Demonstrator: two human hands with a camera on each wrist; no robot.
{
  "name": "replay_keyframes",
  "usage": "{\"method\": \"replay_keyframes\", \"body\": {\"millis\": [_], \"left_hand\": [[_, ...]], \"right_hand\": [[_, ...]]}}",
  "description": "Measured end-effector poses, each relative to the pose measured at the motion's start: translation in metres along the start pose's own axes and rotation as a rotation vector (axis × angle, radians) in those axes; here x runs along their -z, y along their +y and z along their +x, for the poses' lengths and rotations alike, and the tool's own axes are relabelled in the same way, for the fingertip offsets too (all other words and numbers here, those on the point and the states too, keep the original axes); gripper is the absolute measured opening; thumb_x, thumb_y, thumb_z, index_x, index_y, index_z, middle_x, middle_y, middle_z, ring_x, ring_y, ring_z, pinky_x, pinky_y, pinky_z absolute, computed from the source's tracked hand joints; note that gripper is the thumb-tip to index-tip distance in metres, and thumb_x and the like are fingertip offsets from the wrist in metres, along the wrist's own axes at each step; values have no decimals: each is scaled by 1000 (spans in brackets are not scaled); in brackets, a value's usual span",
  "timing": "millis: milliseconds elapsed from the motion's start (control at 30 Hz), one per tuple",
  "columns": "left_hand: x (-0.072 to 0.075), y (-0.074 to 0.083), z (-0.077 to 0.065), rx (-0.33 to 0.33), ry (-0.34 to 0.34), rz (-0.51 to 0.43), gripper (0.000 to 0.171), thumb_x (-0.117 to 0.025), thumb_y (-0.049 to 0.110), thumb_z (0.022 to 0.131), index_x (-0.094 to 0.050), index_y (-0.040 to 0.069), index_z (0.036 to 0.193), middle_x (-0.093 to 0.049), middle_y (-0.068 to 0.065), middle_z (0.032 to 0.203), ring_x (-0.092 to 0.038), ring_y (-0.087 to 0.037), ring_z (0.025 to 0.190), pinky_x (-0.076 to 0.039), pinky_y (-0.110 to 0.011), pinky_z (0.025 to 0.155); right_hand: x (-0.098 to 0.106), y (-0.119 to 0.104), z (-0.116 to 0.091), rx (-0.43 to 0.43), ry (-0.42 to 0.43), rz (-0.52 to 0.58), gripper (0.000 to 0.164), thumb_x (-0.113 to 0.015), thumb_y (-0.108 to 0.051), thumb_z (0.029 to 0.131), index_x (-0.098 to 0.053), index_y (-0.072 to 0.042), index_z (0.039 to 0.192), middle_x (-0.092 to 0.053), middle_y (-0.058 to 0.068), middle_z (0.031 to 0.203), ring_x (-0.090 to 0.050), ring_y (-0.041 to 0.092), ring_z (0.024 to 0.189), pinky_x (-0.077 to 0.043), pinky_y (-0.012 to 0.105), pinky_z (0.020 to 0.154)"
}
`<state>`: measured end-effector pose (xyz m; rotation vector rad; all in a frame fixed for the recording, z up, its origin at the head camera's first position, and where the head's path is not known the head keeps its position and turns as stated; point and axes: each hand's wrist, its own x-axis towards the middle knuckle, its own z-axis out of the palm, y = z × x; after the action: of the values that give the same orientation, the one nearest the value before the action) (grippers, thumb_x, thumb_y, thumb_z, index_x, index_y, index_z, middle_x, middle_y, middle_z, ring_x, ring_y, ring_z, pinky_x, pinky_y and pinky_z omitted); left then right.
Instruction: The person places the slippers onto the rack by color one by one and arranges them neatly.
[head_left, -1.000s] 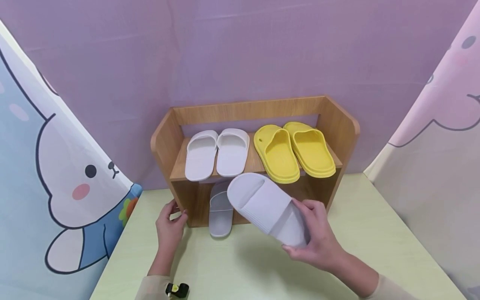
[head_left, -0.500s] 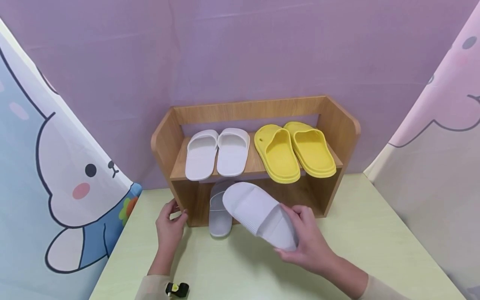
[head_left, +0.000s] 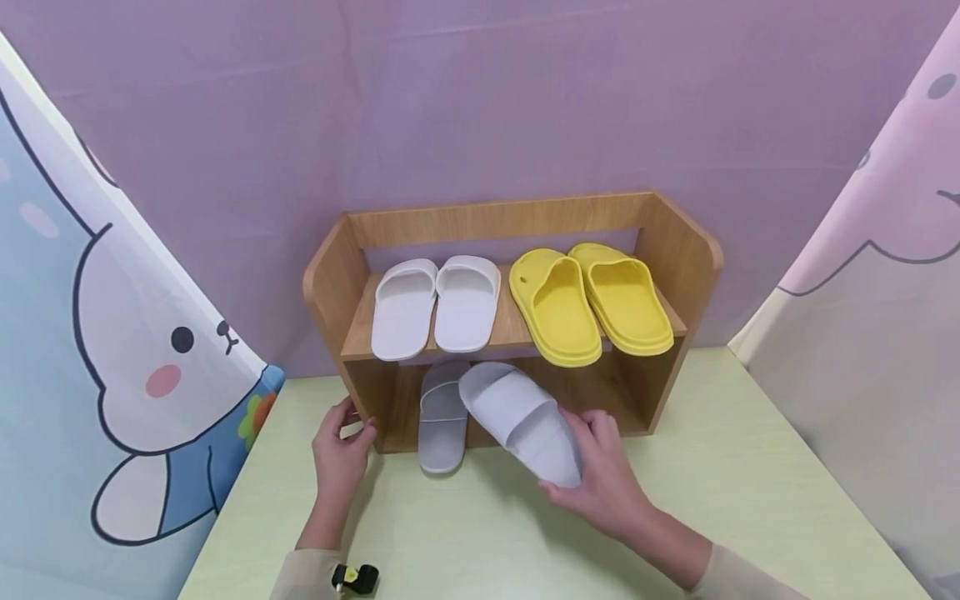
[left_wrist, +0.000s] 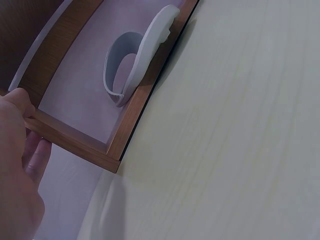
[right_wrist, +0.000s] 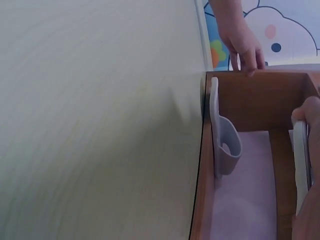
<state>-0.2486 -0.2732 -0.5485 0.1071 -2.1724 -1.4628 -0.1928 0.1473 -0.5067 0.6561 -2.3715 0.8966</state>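
Observation:
My right hand (head_left: pixel 603 483) grips a light grey slipper (head_left: pixel 506 408) by its heel end, thumb below and fingers on the far edge. The slipper's toe points up-left and overlaps the rack's lower opening. A matching grey slipper (head_left: pixel 441 442) lies on the left of the lower shelf, toe inward, its heel jutting past the front edge. My left hand (head_left: pixel 341 450) pinches the left side panel (left_wrist: pixel 75 142) of the wooden shoe rack (head_left: pixel 495 221) between thumb and fingers, as the left wrist view shows.
White slippers (head_left: pixel 465 308) and yellow clogs (head_left: pixel 558 317) stand in pairs on the upper shelf, just over the lower opening. The rack rests on a pale table (head_left: pixel 750 467) before a purple cloth backdrop (head_left: pixel 487 100). Printed cloths hang at both sides.
My right hand has carried the slipper left and slightly down, then turned it, bringing its toe to the lower shelf's opening. The left hand stays on the side panel.

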Motion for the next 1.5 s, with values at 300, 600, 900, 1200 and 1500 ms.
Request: {"method": "replay_keyframes", "body": {"millis": [300,600,900,1200,1500], "left_hand": [[0,1,0,-8,7,0,54,-78,-3,97,-67,8,149,-71,-11,132,-69,-23,114,-60,-12,82],[-1,2,-1,11,0,4,56,-78,-2,98,-65,9,152,-69,-11,136,-68,-26,117,-58,-10,83],[0,2,-1,25,-5,9,55,-78,-1,99,-65,9,151,-70,-11,135,-68,-26,117,-58,-9,82],[-1,2,-1,20,-4,9,55,-78,-1,98,-66,9,151,-70,-11,134,-67,-26,116,-58,-9,83],[0,2,-1,22,-11,9,56,-77,-1,99,-65,10,152,-69,-10,135,-67,-25,117,-58,-10,84]], "right_hand": [[-27,2,9,-134,35,19,106,-104,-27,61,-59,-3,154,-51,15,117,-46,27,109,-51,40,81],[-51,15,20,-277,24,23,92,-100,-24,68,-64,1,148,-55,21,118,-48,38,111,-55,52,84],[-74,21,36,-360,-6,-16,90,-100,-32,70,-64,4,144,-54,25,121,-47,41,116,-55,57,88],[-90,21,47,-465,-51,-10,98,-98,-33,72,-57,4,154,-50,27,128,-43,42,123,-52,58,97],[-102,21,54,-496,-86,-58,106,-98,-41,71,-53,6,154,-49,28,126,-42,43,122,-52,55,97]]}}
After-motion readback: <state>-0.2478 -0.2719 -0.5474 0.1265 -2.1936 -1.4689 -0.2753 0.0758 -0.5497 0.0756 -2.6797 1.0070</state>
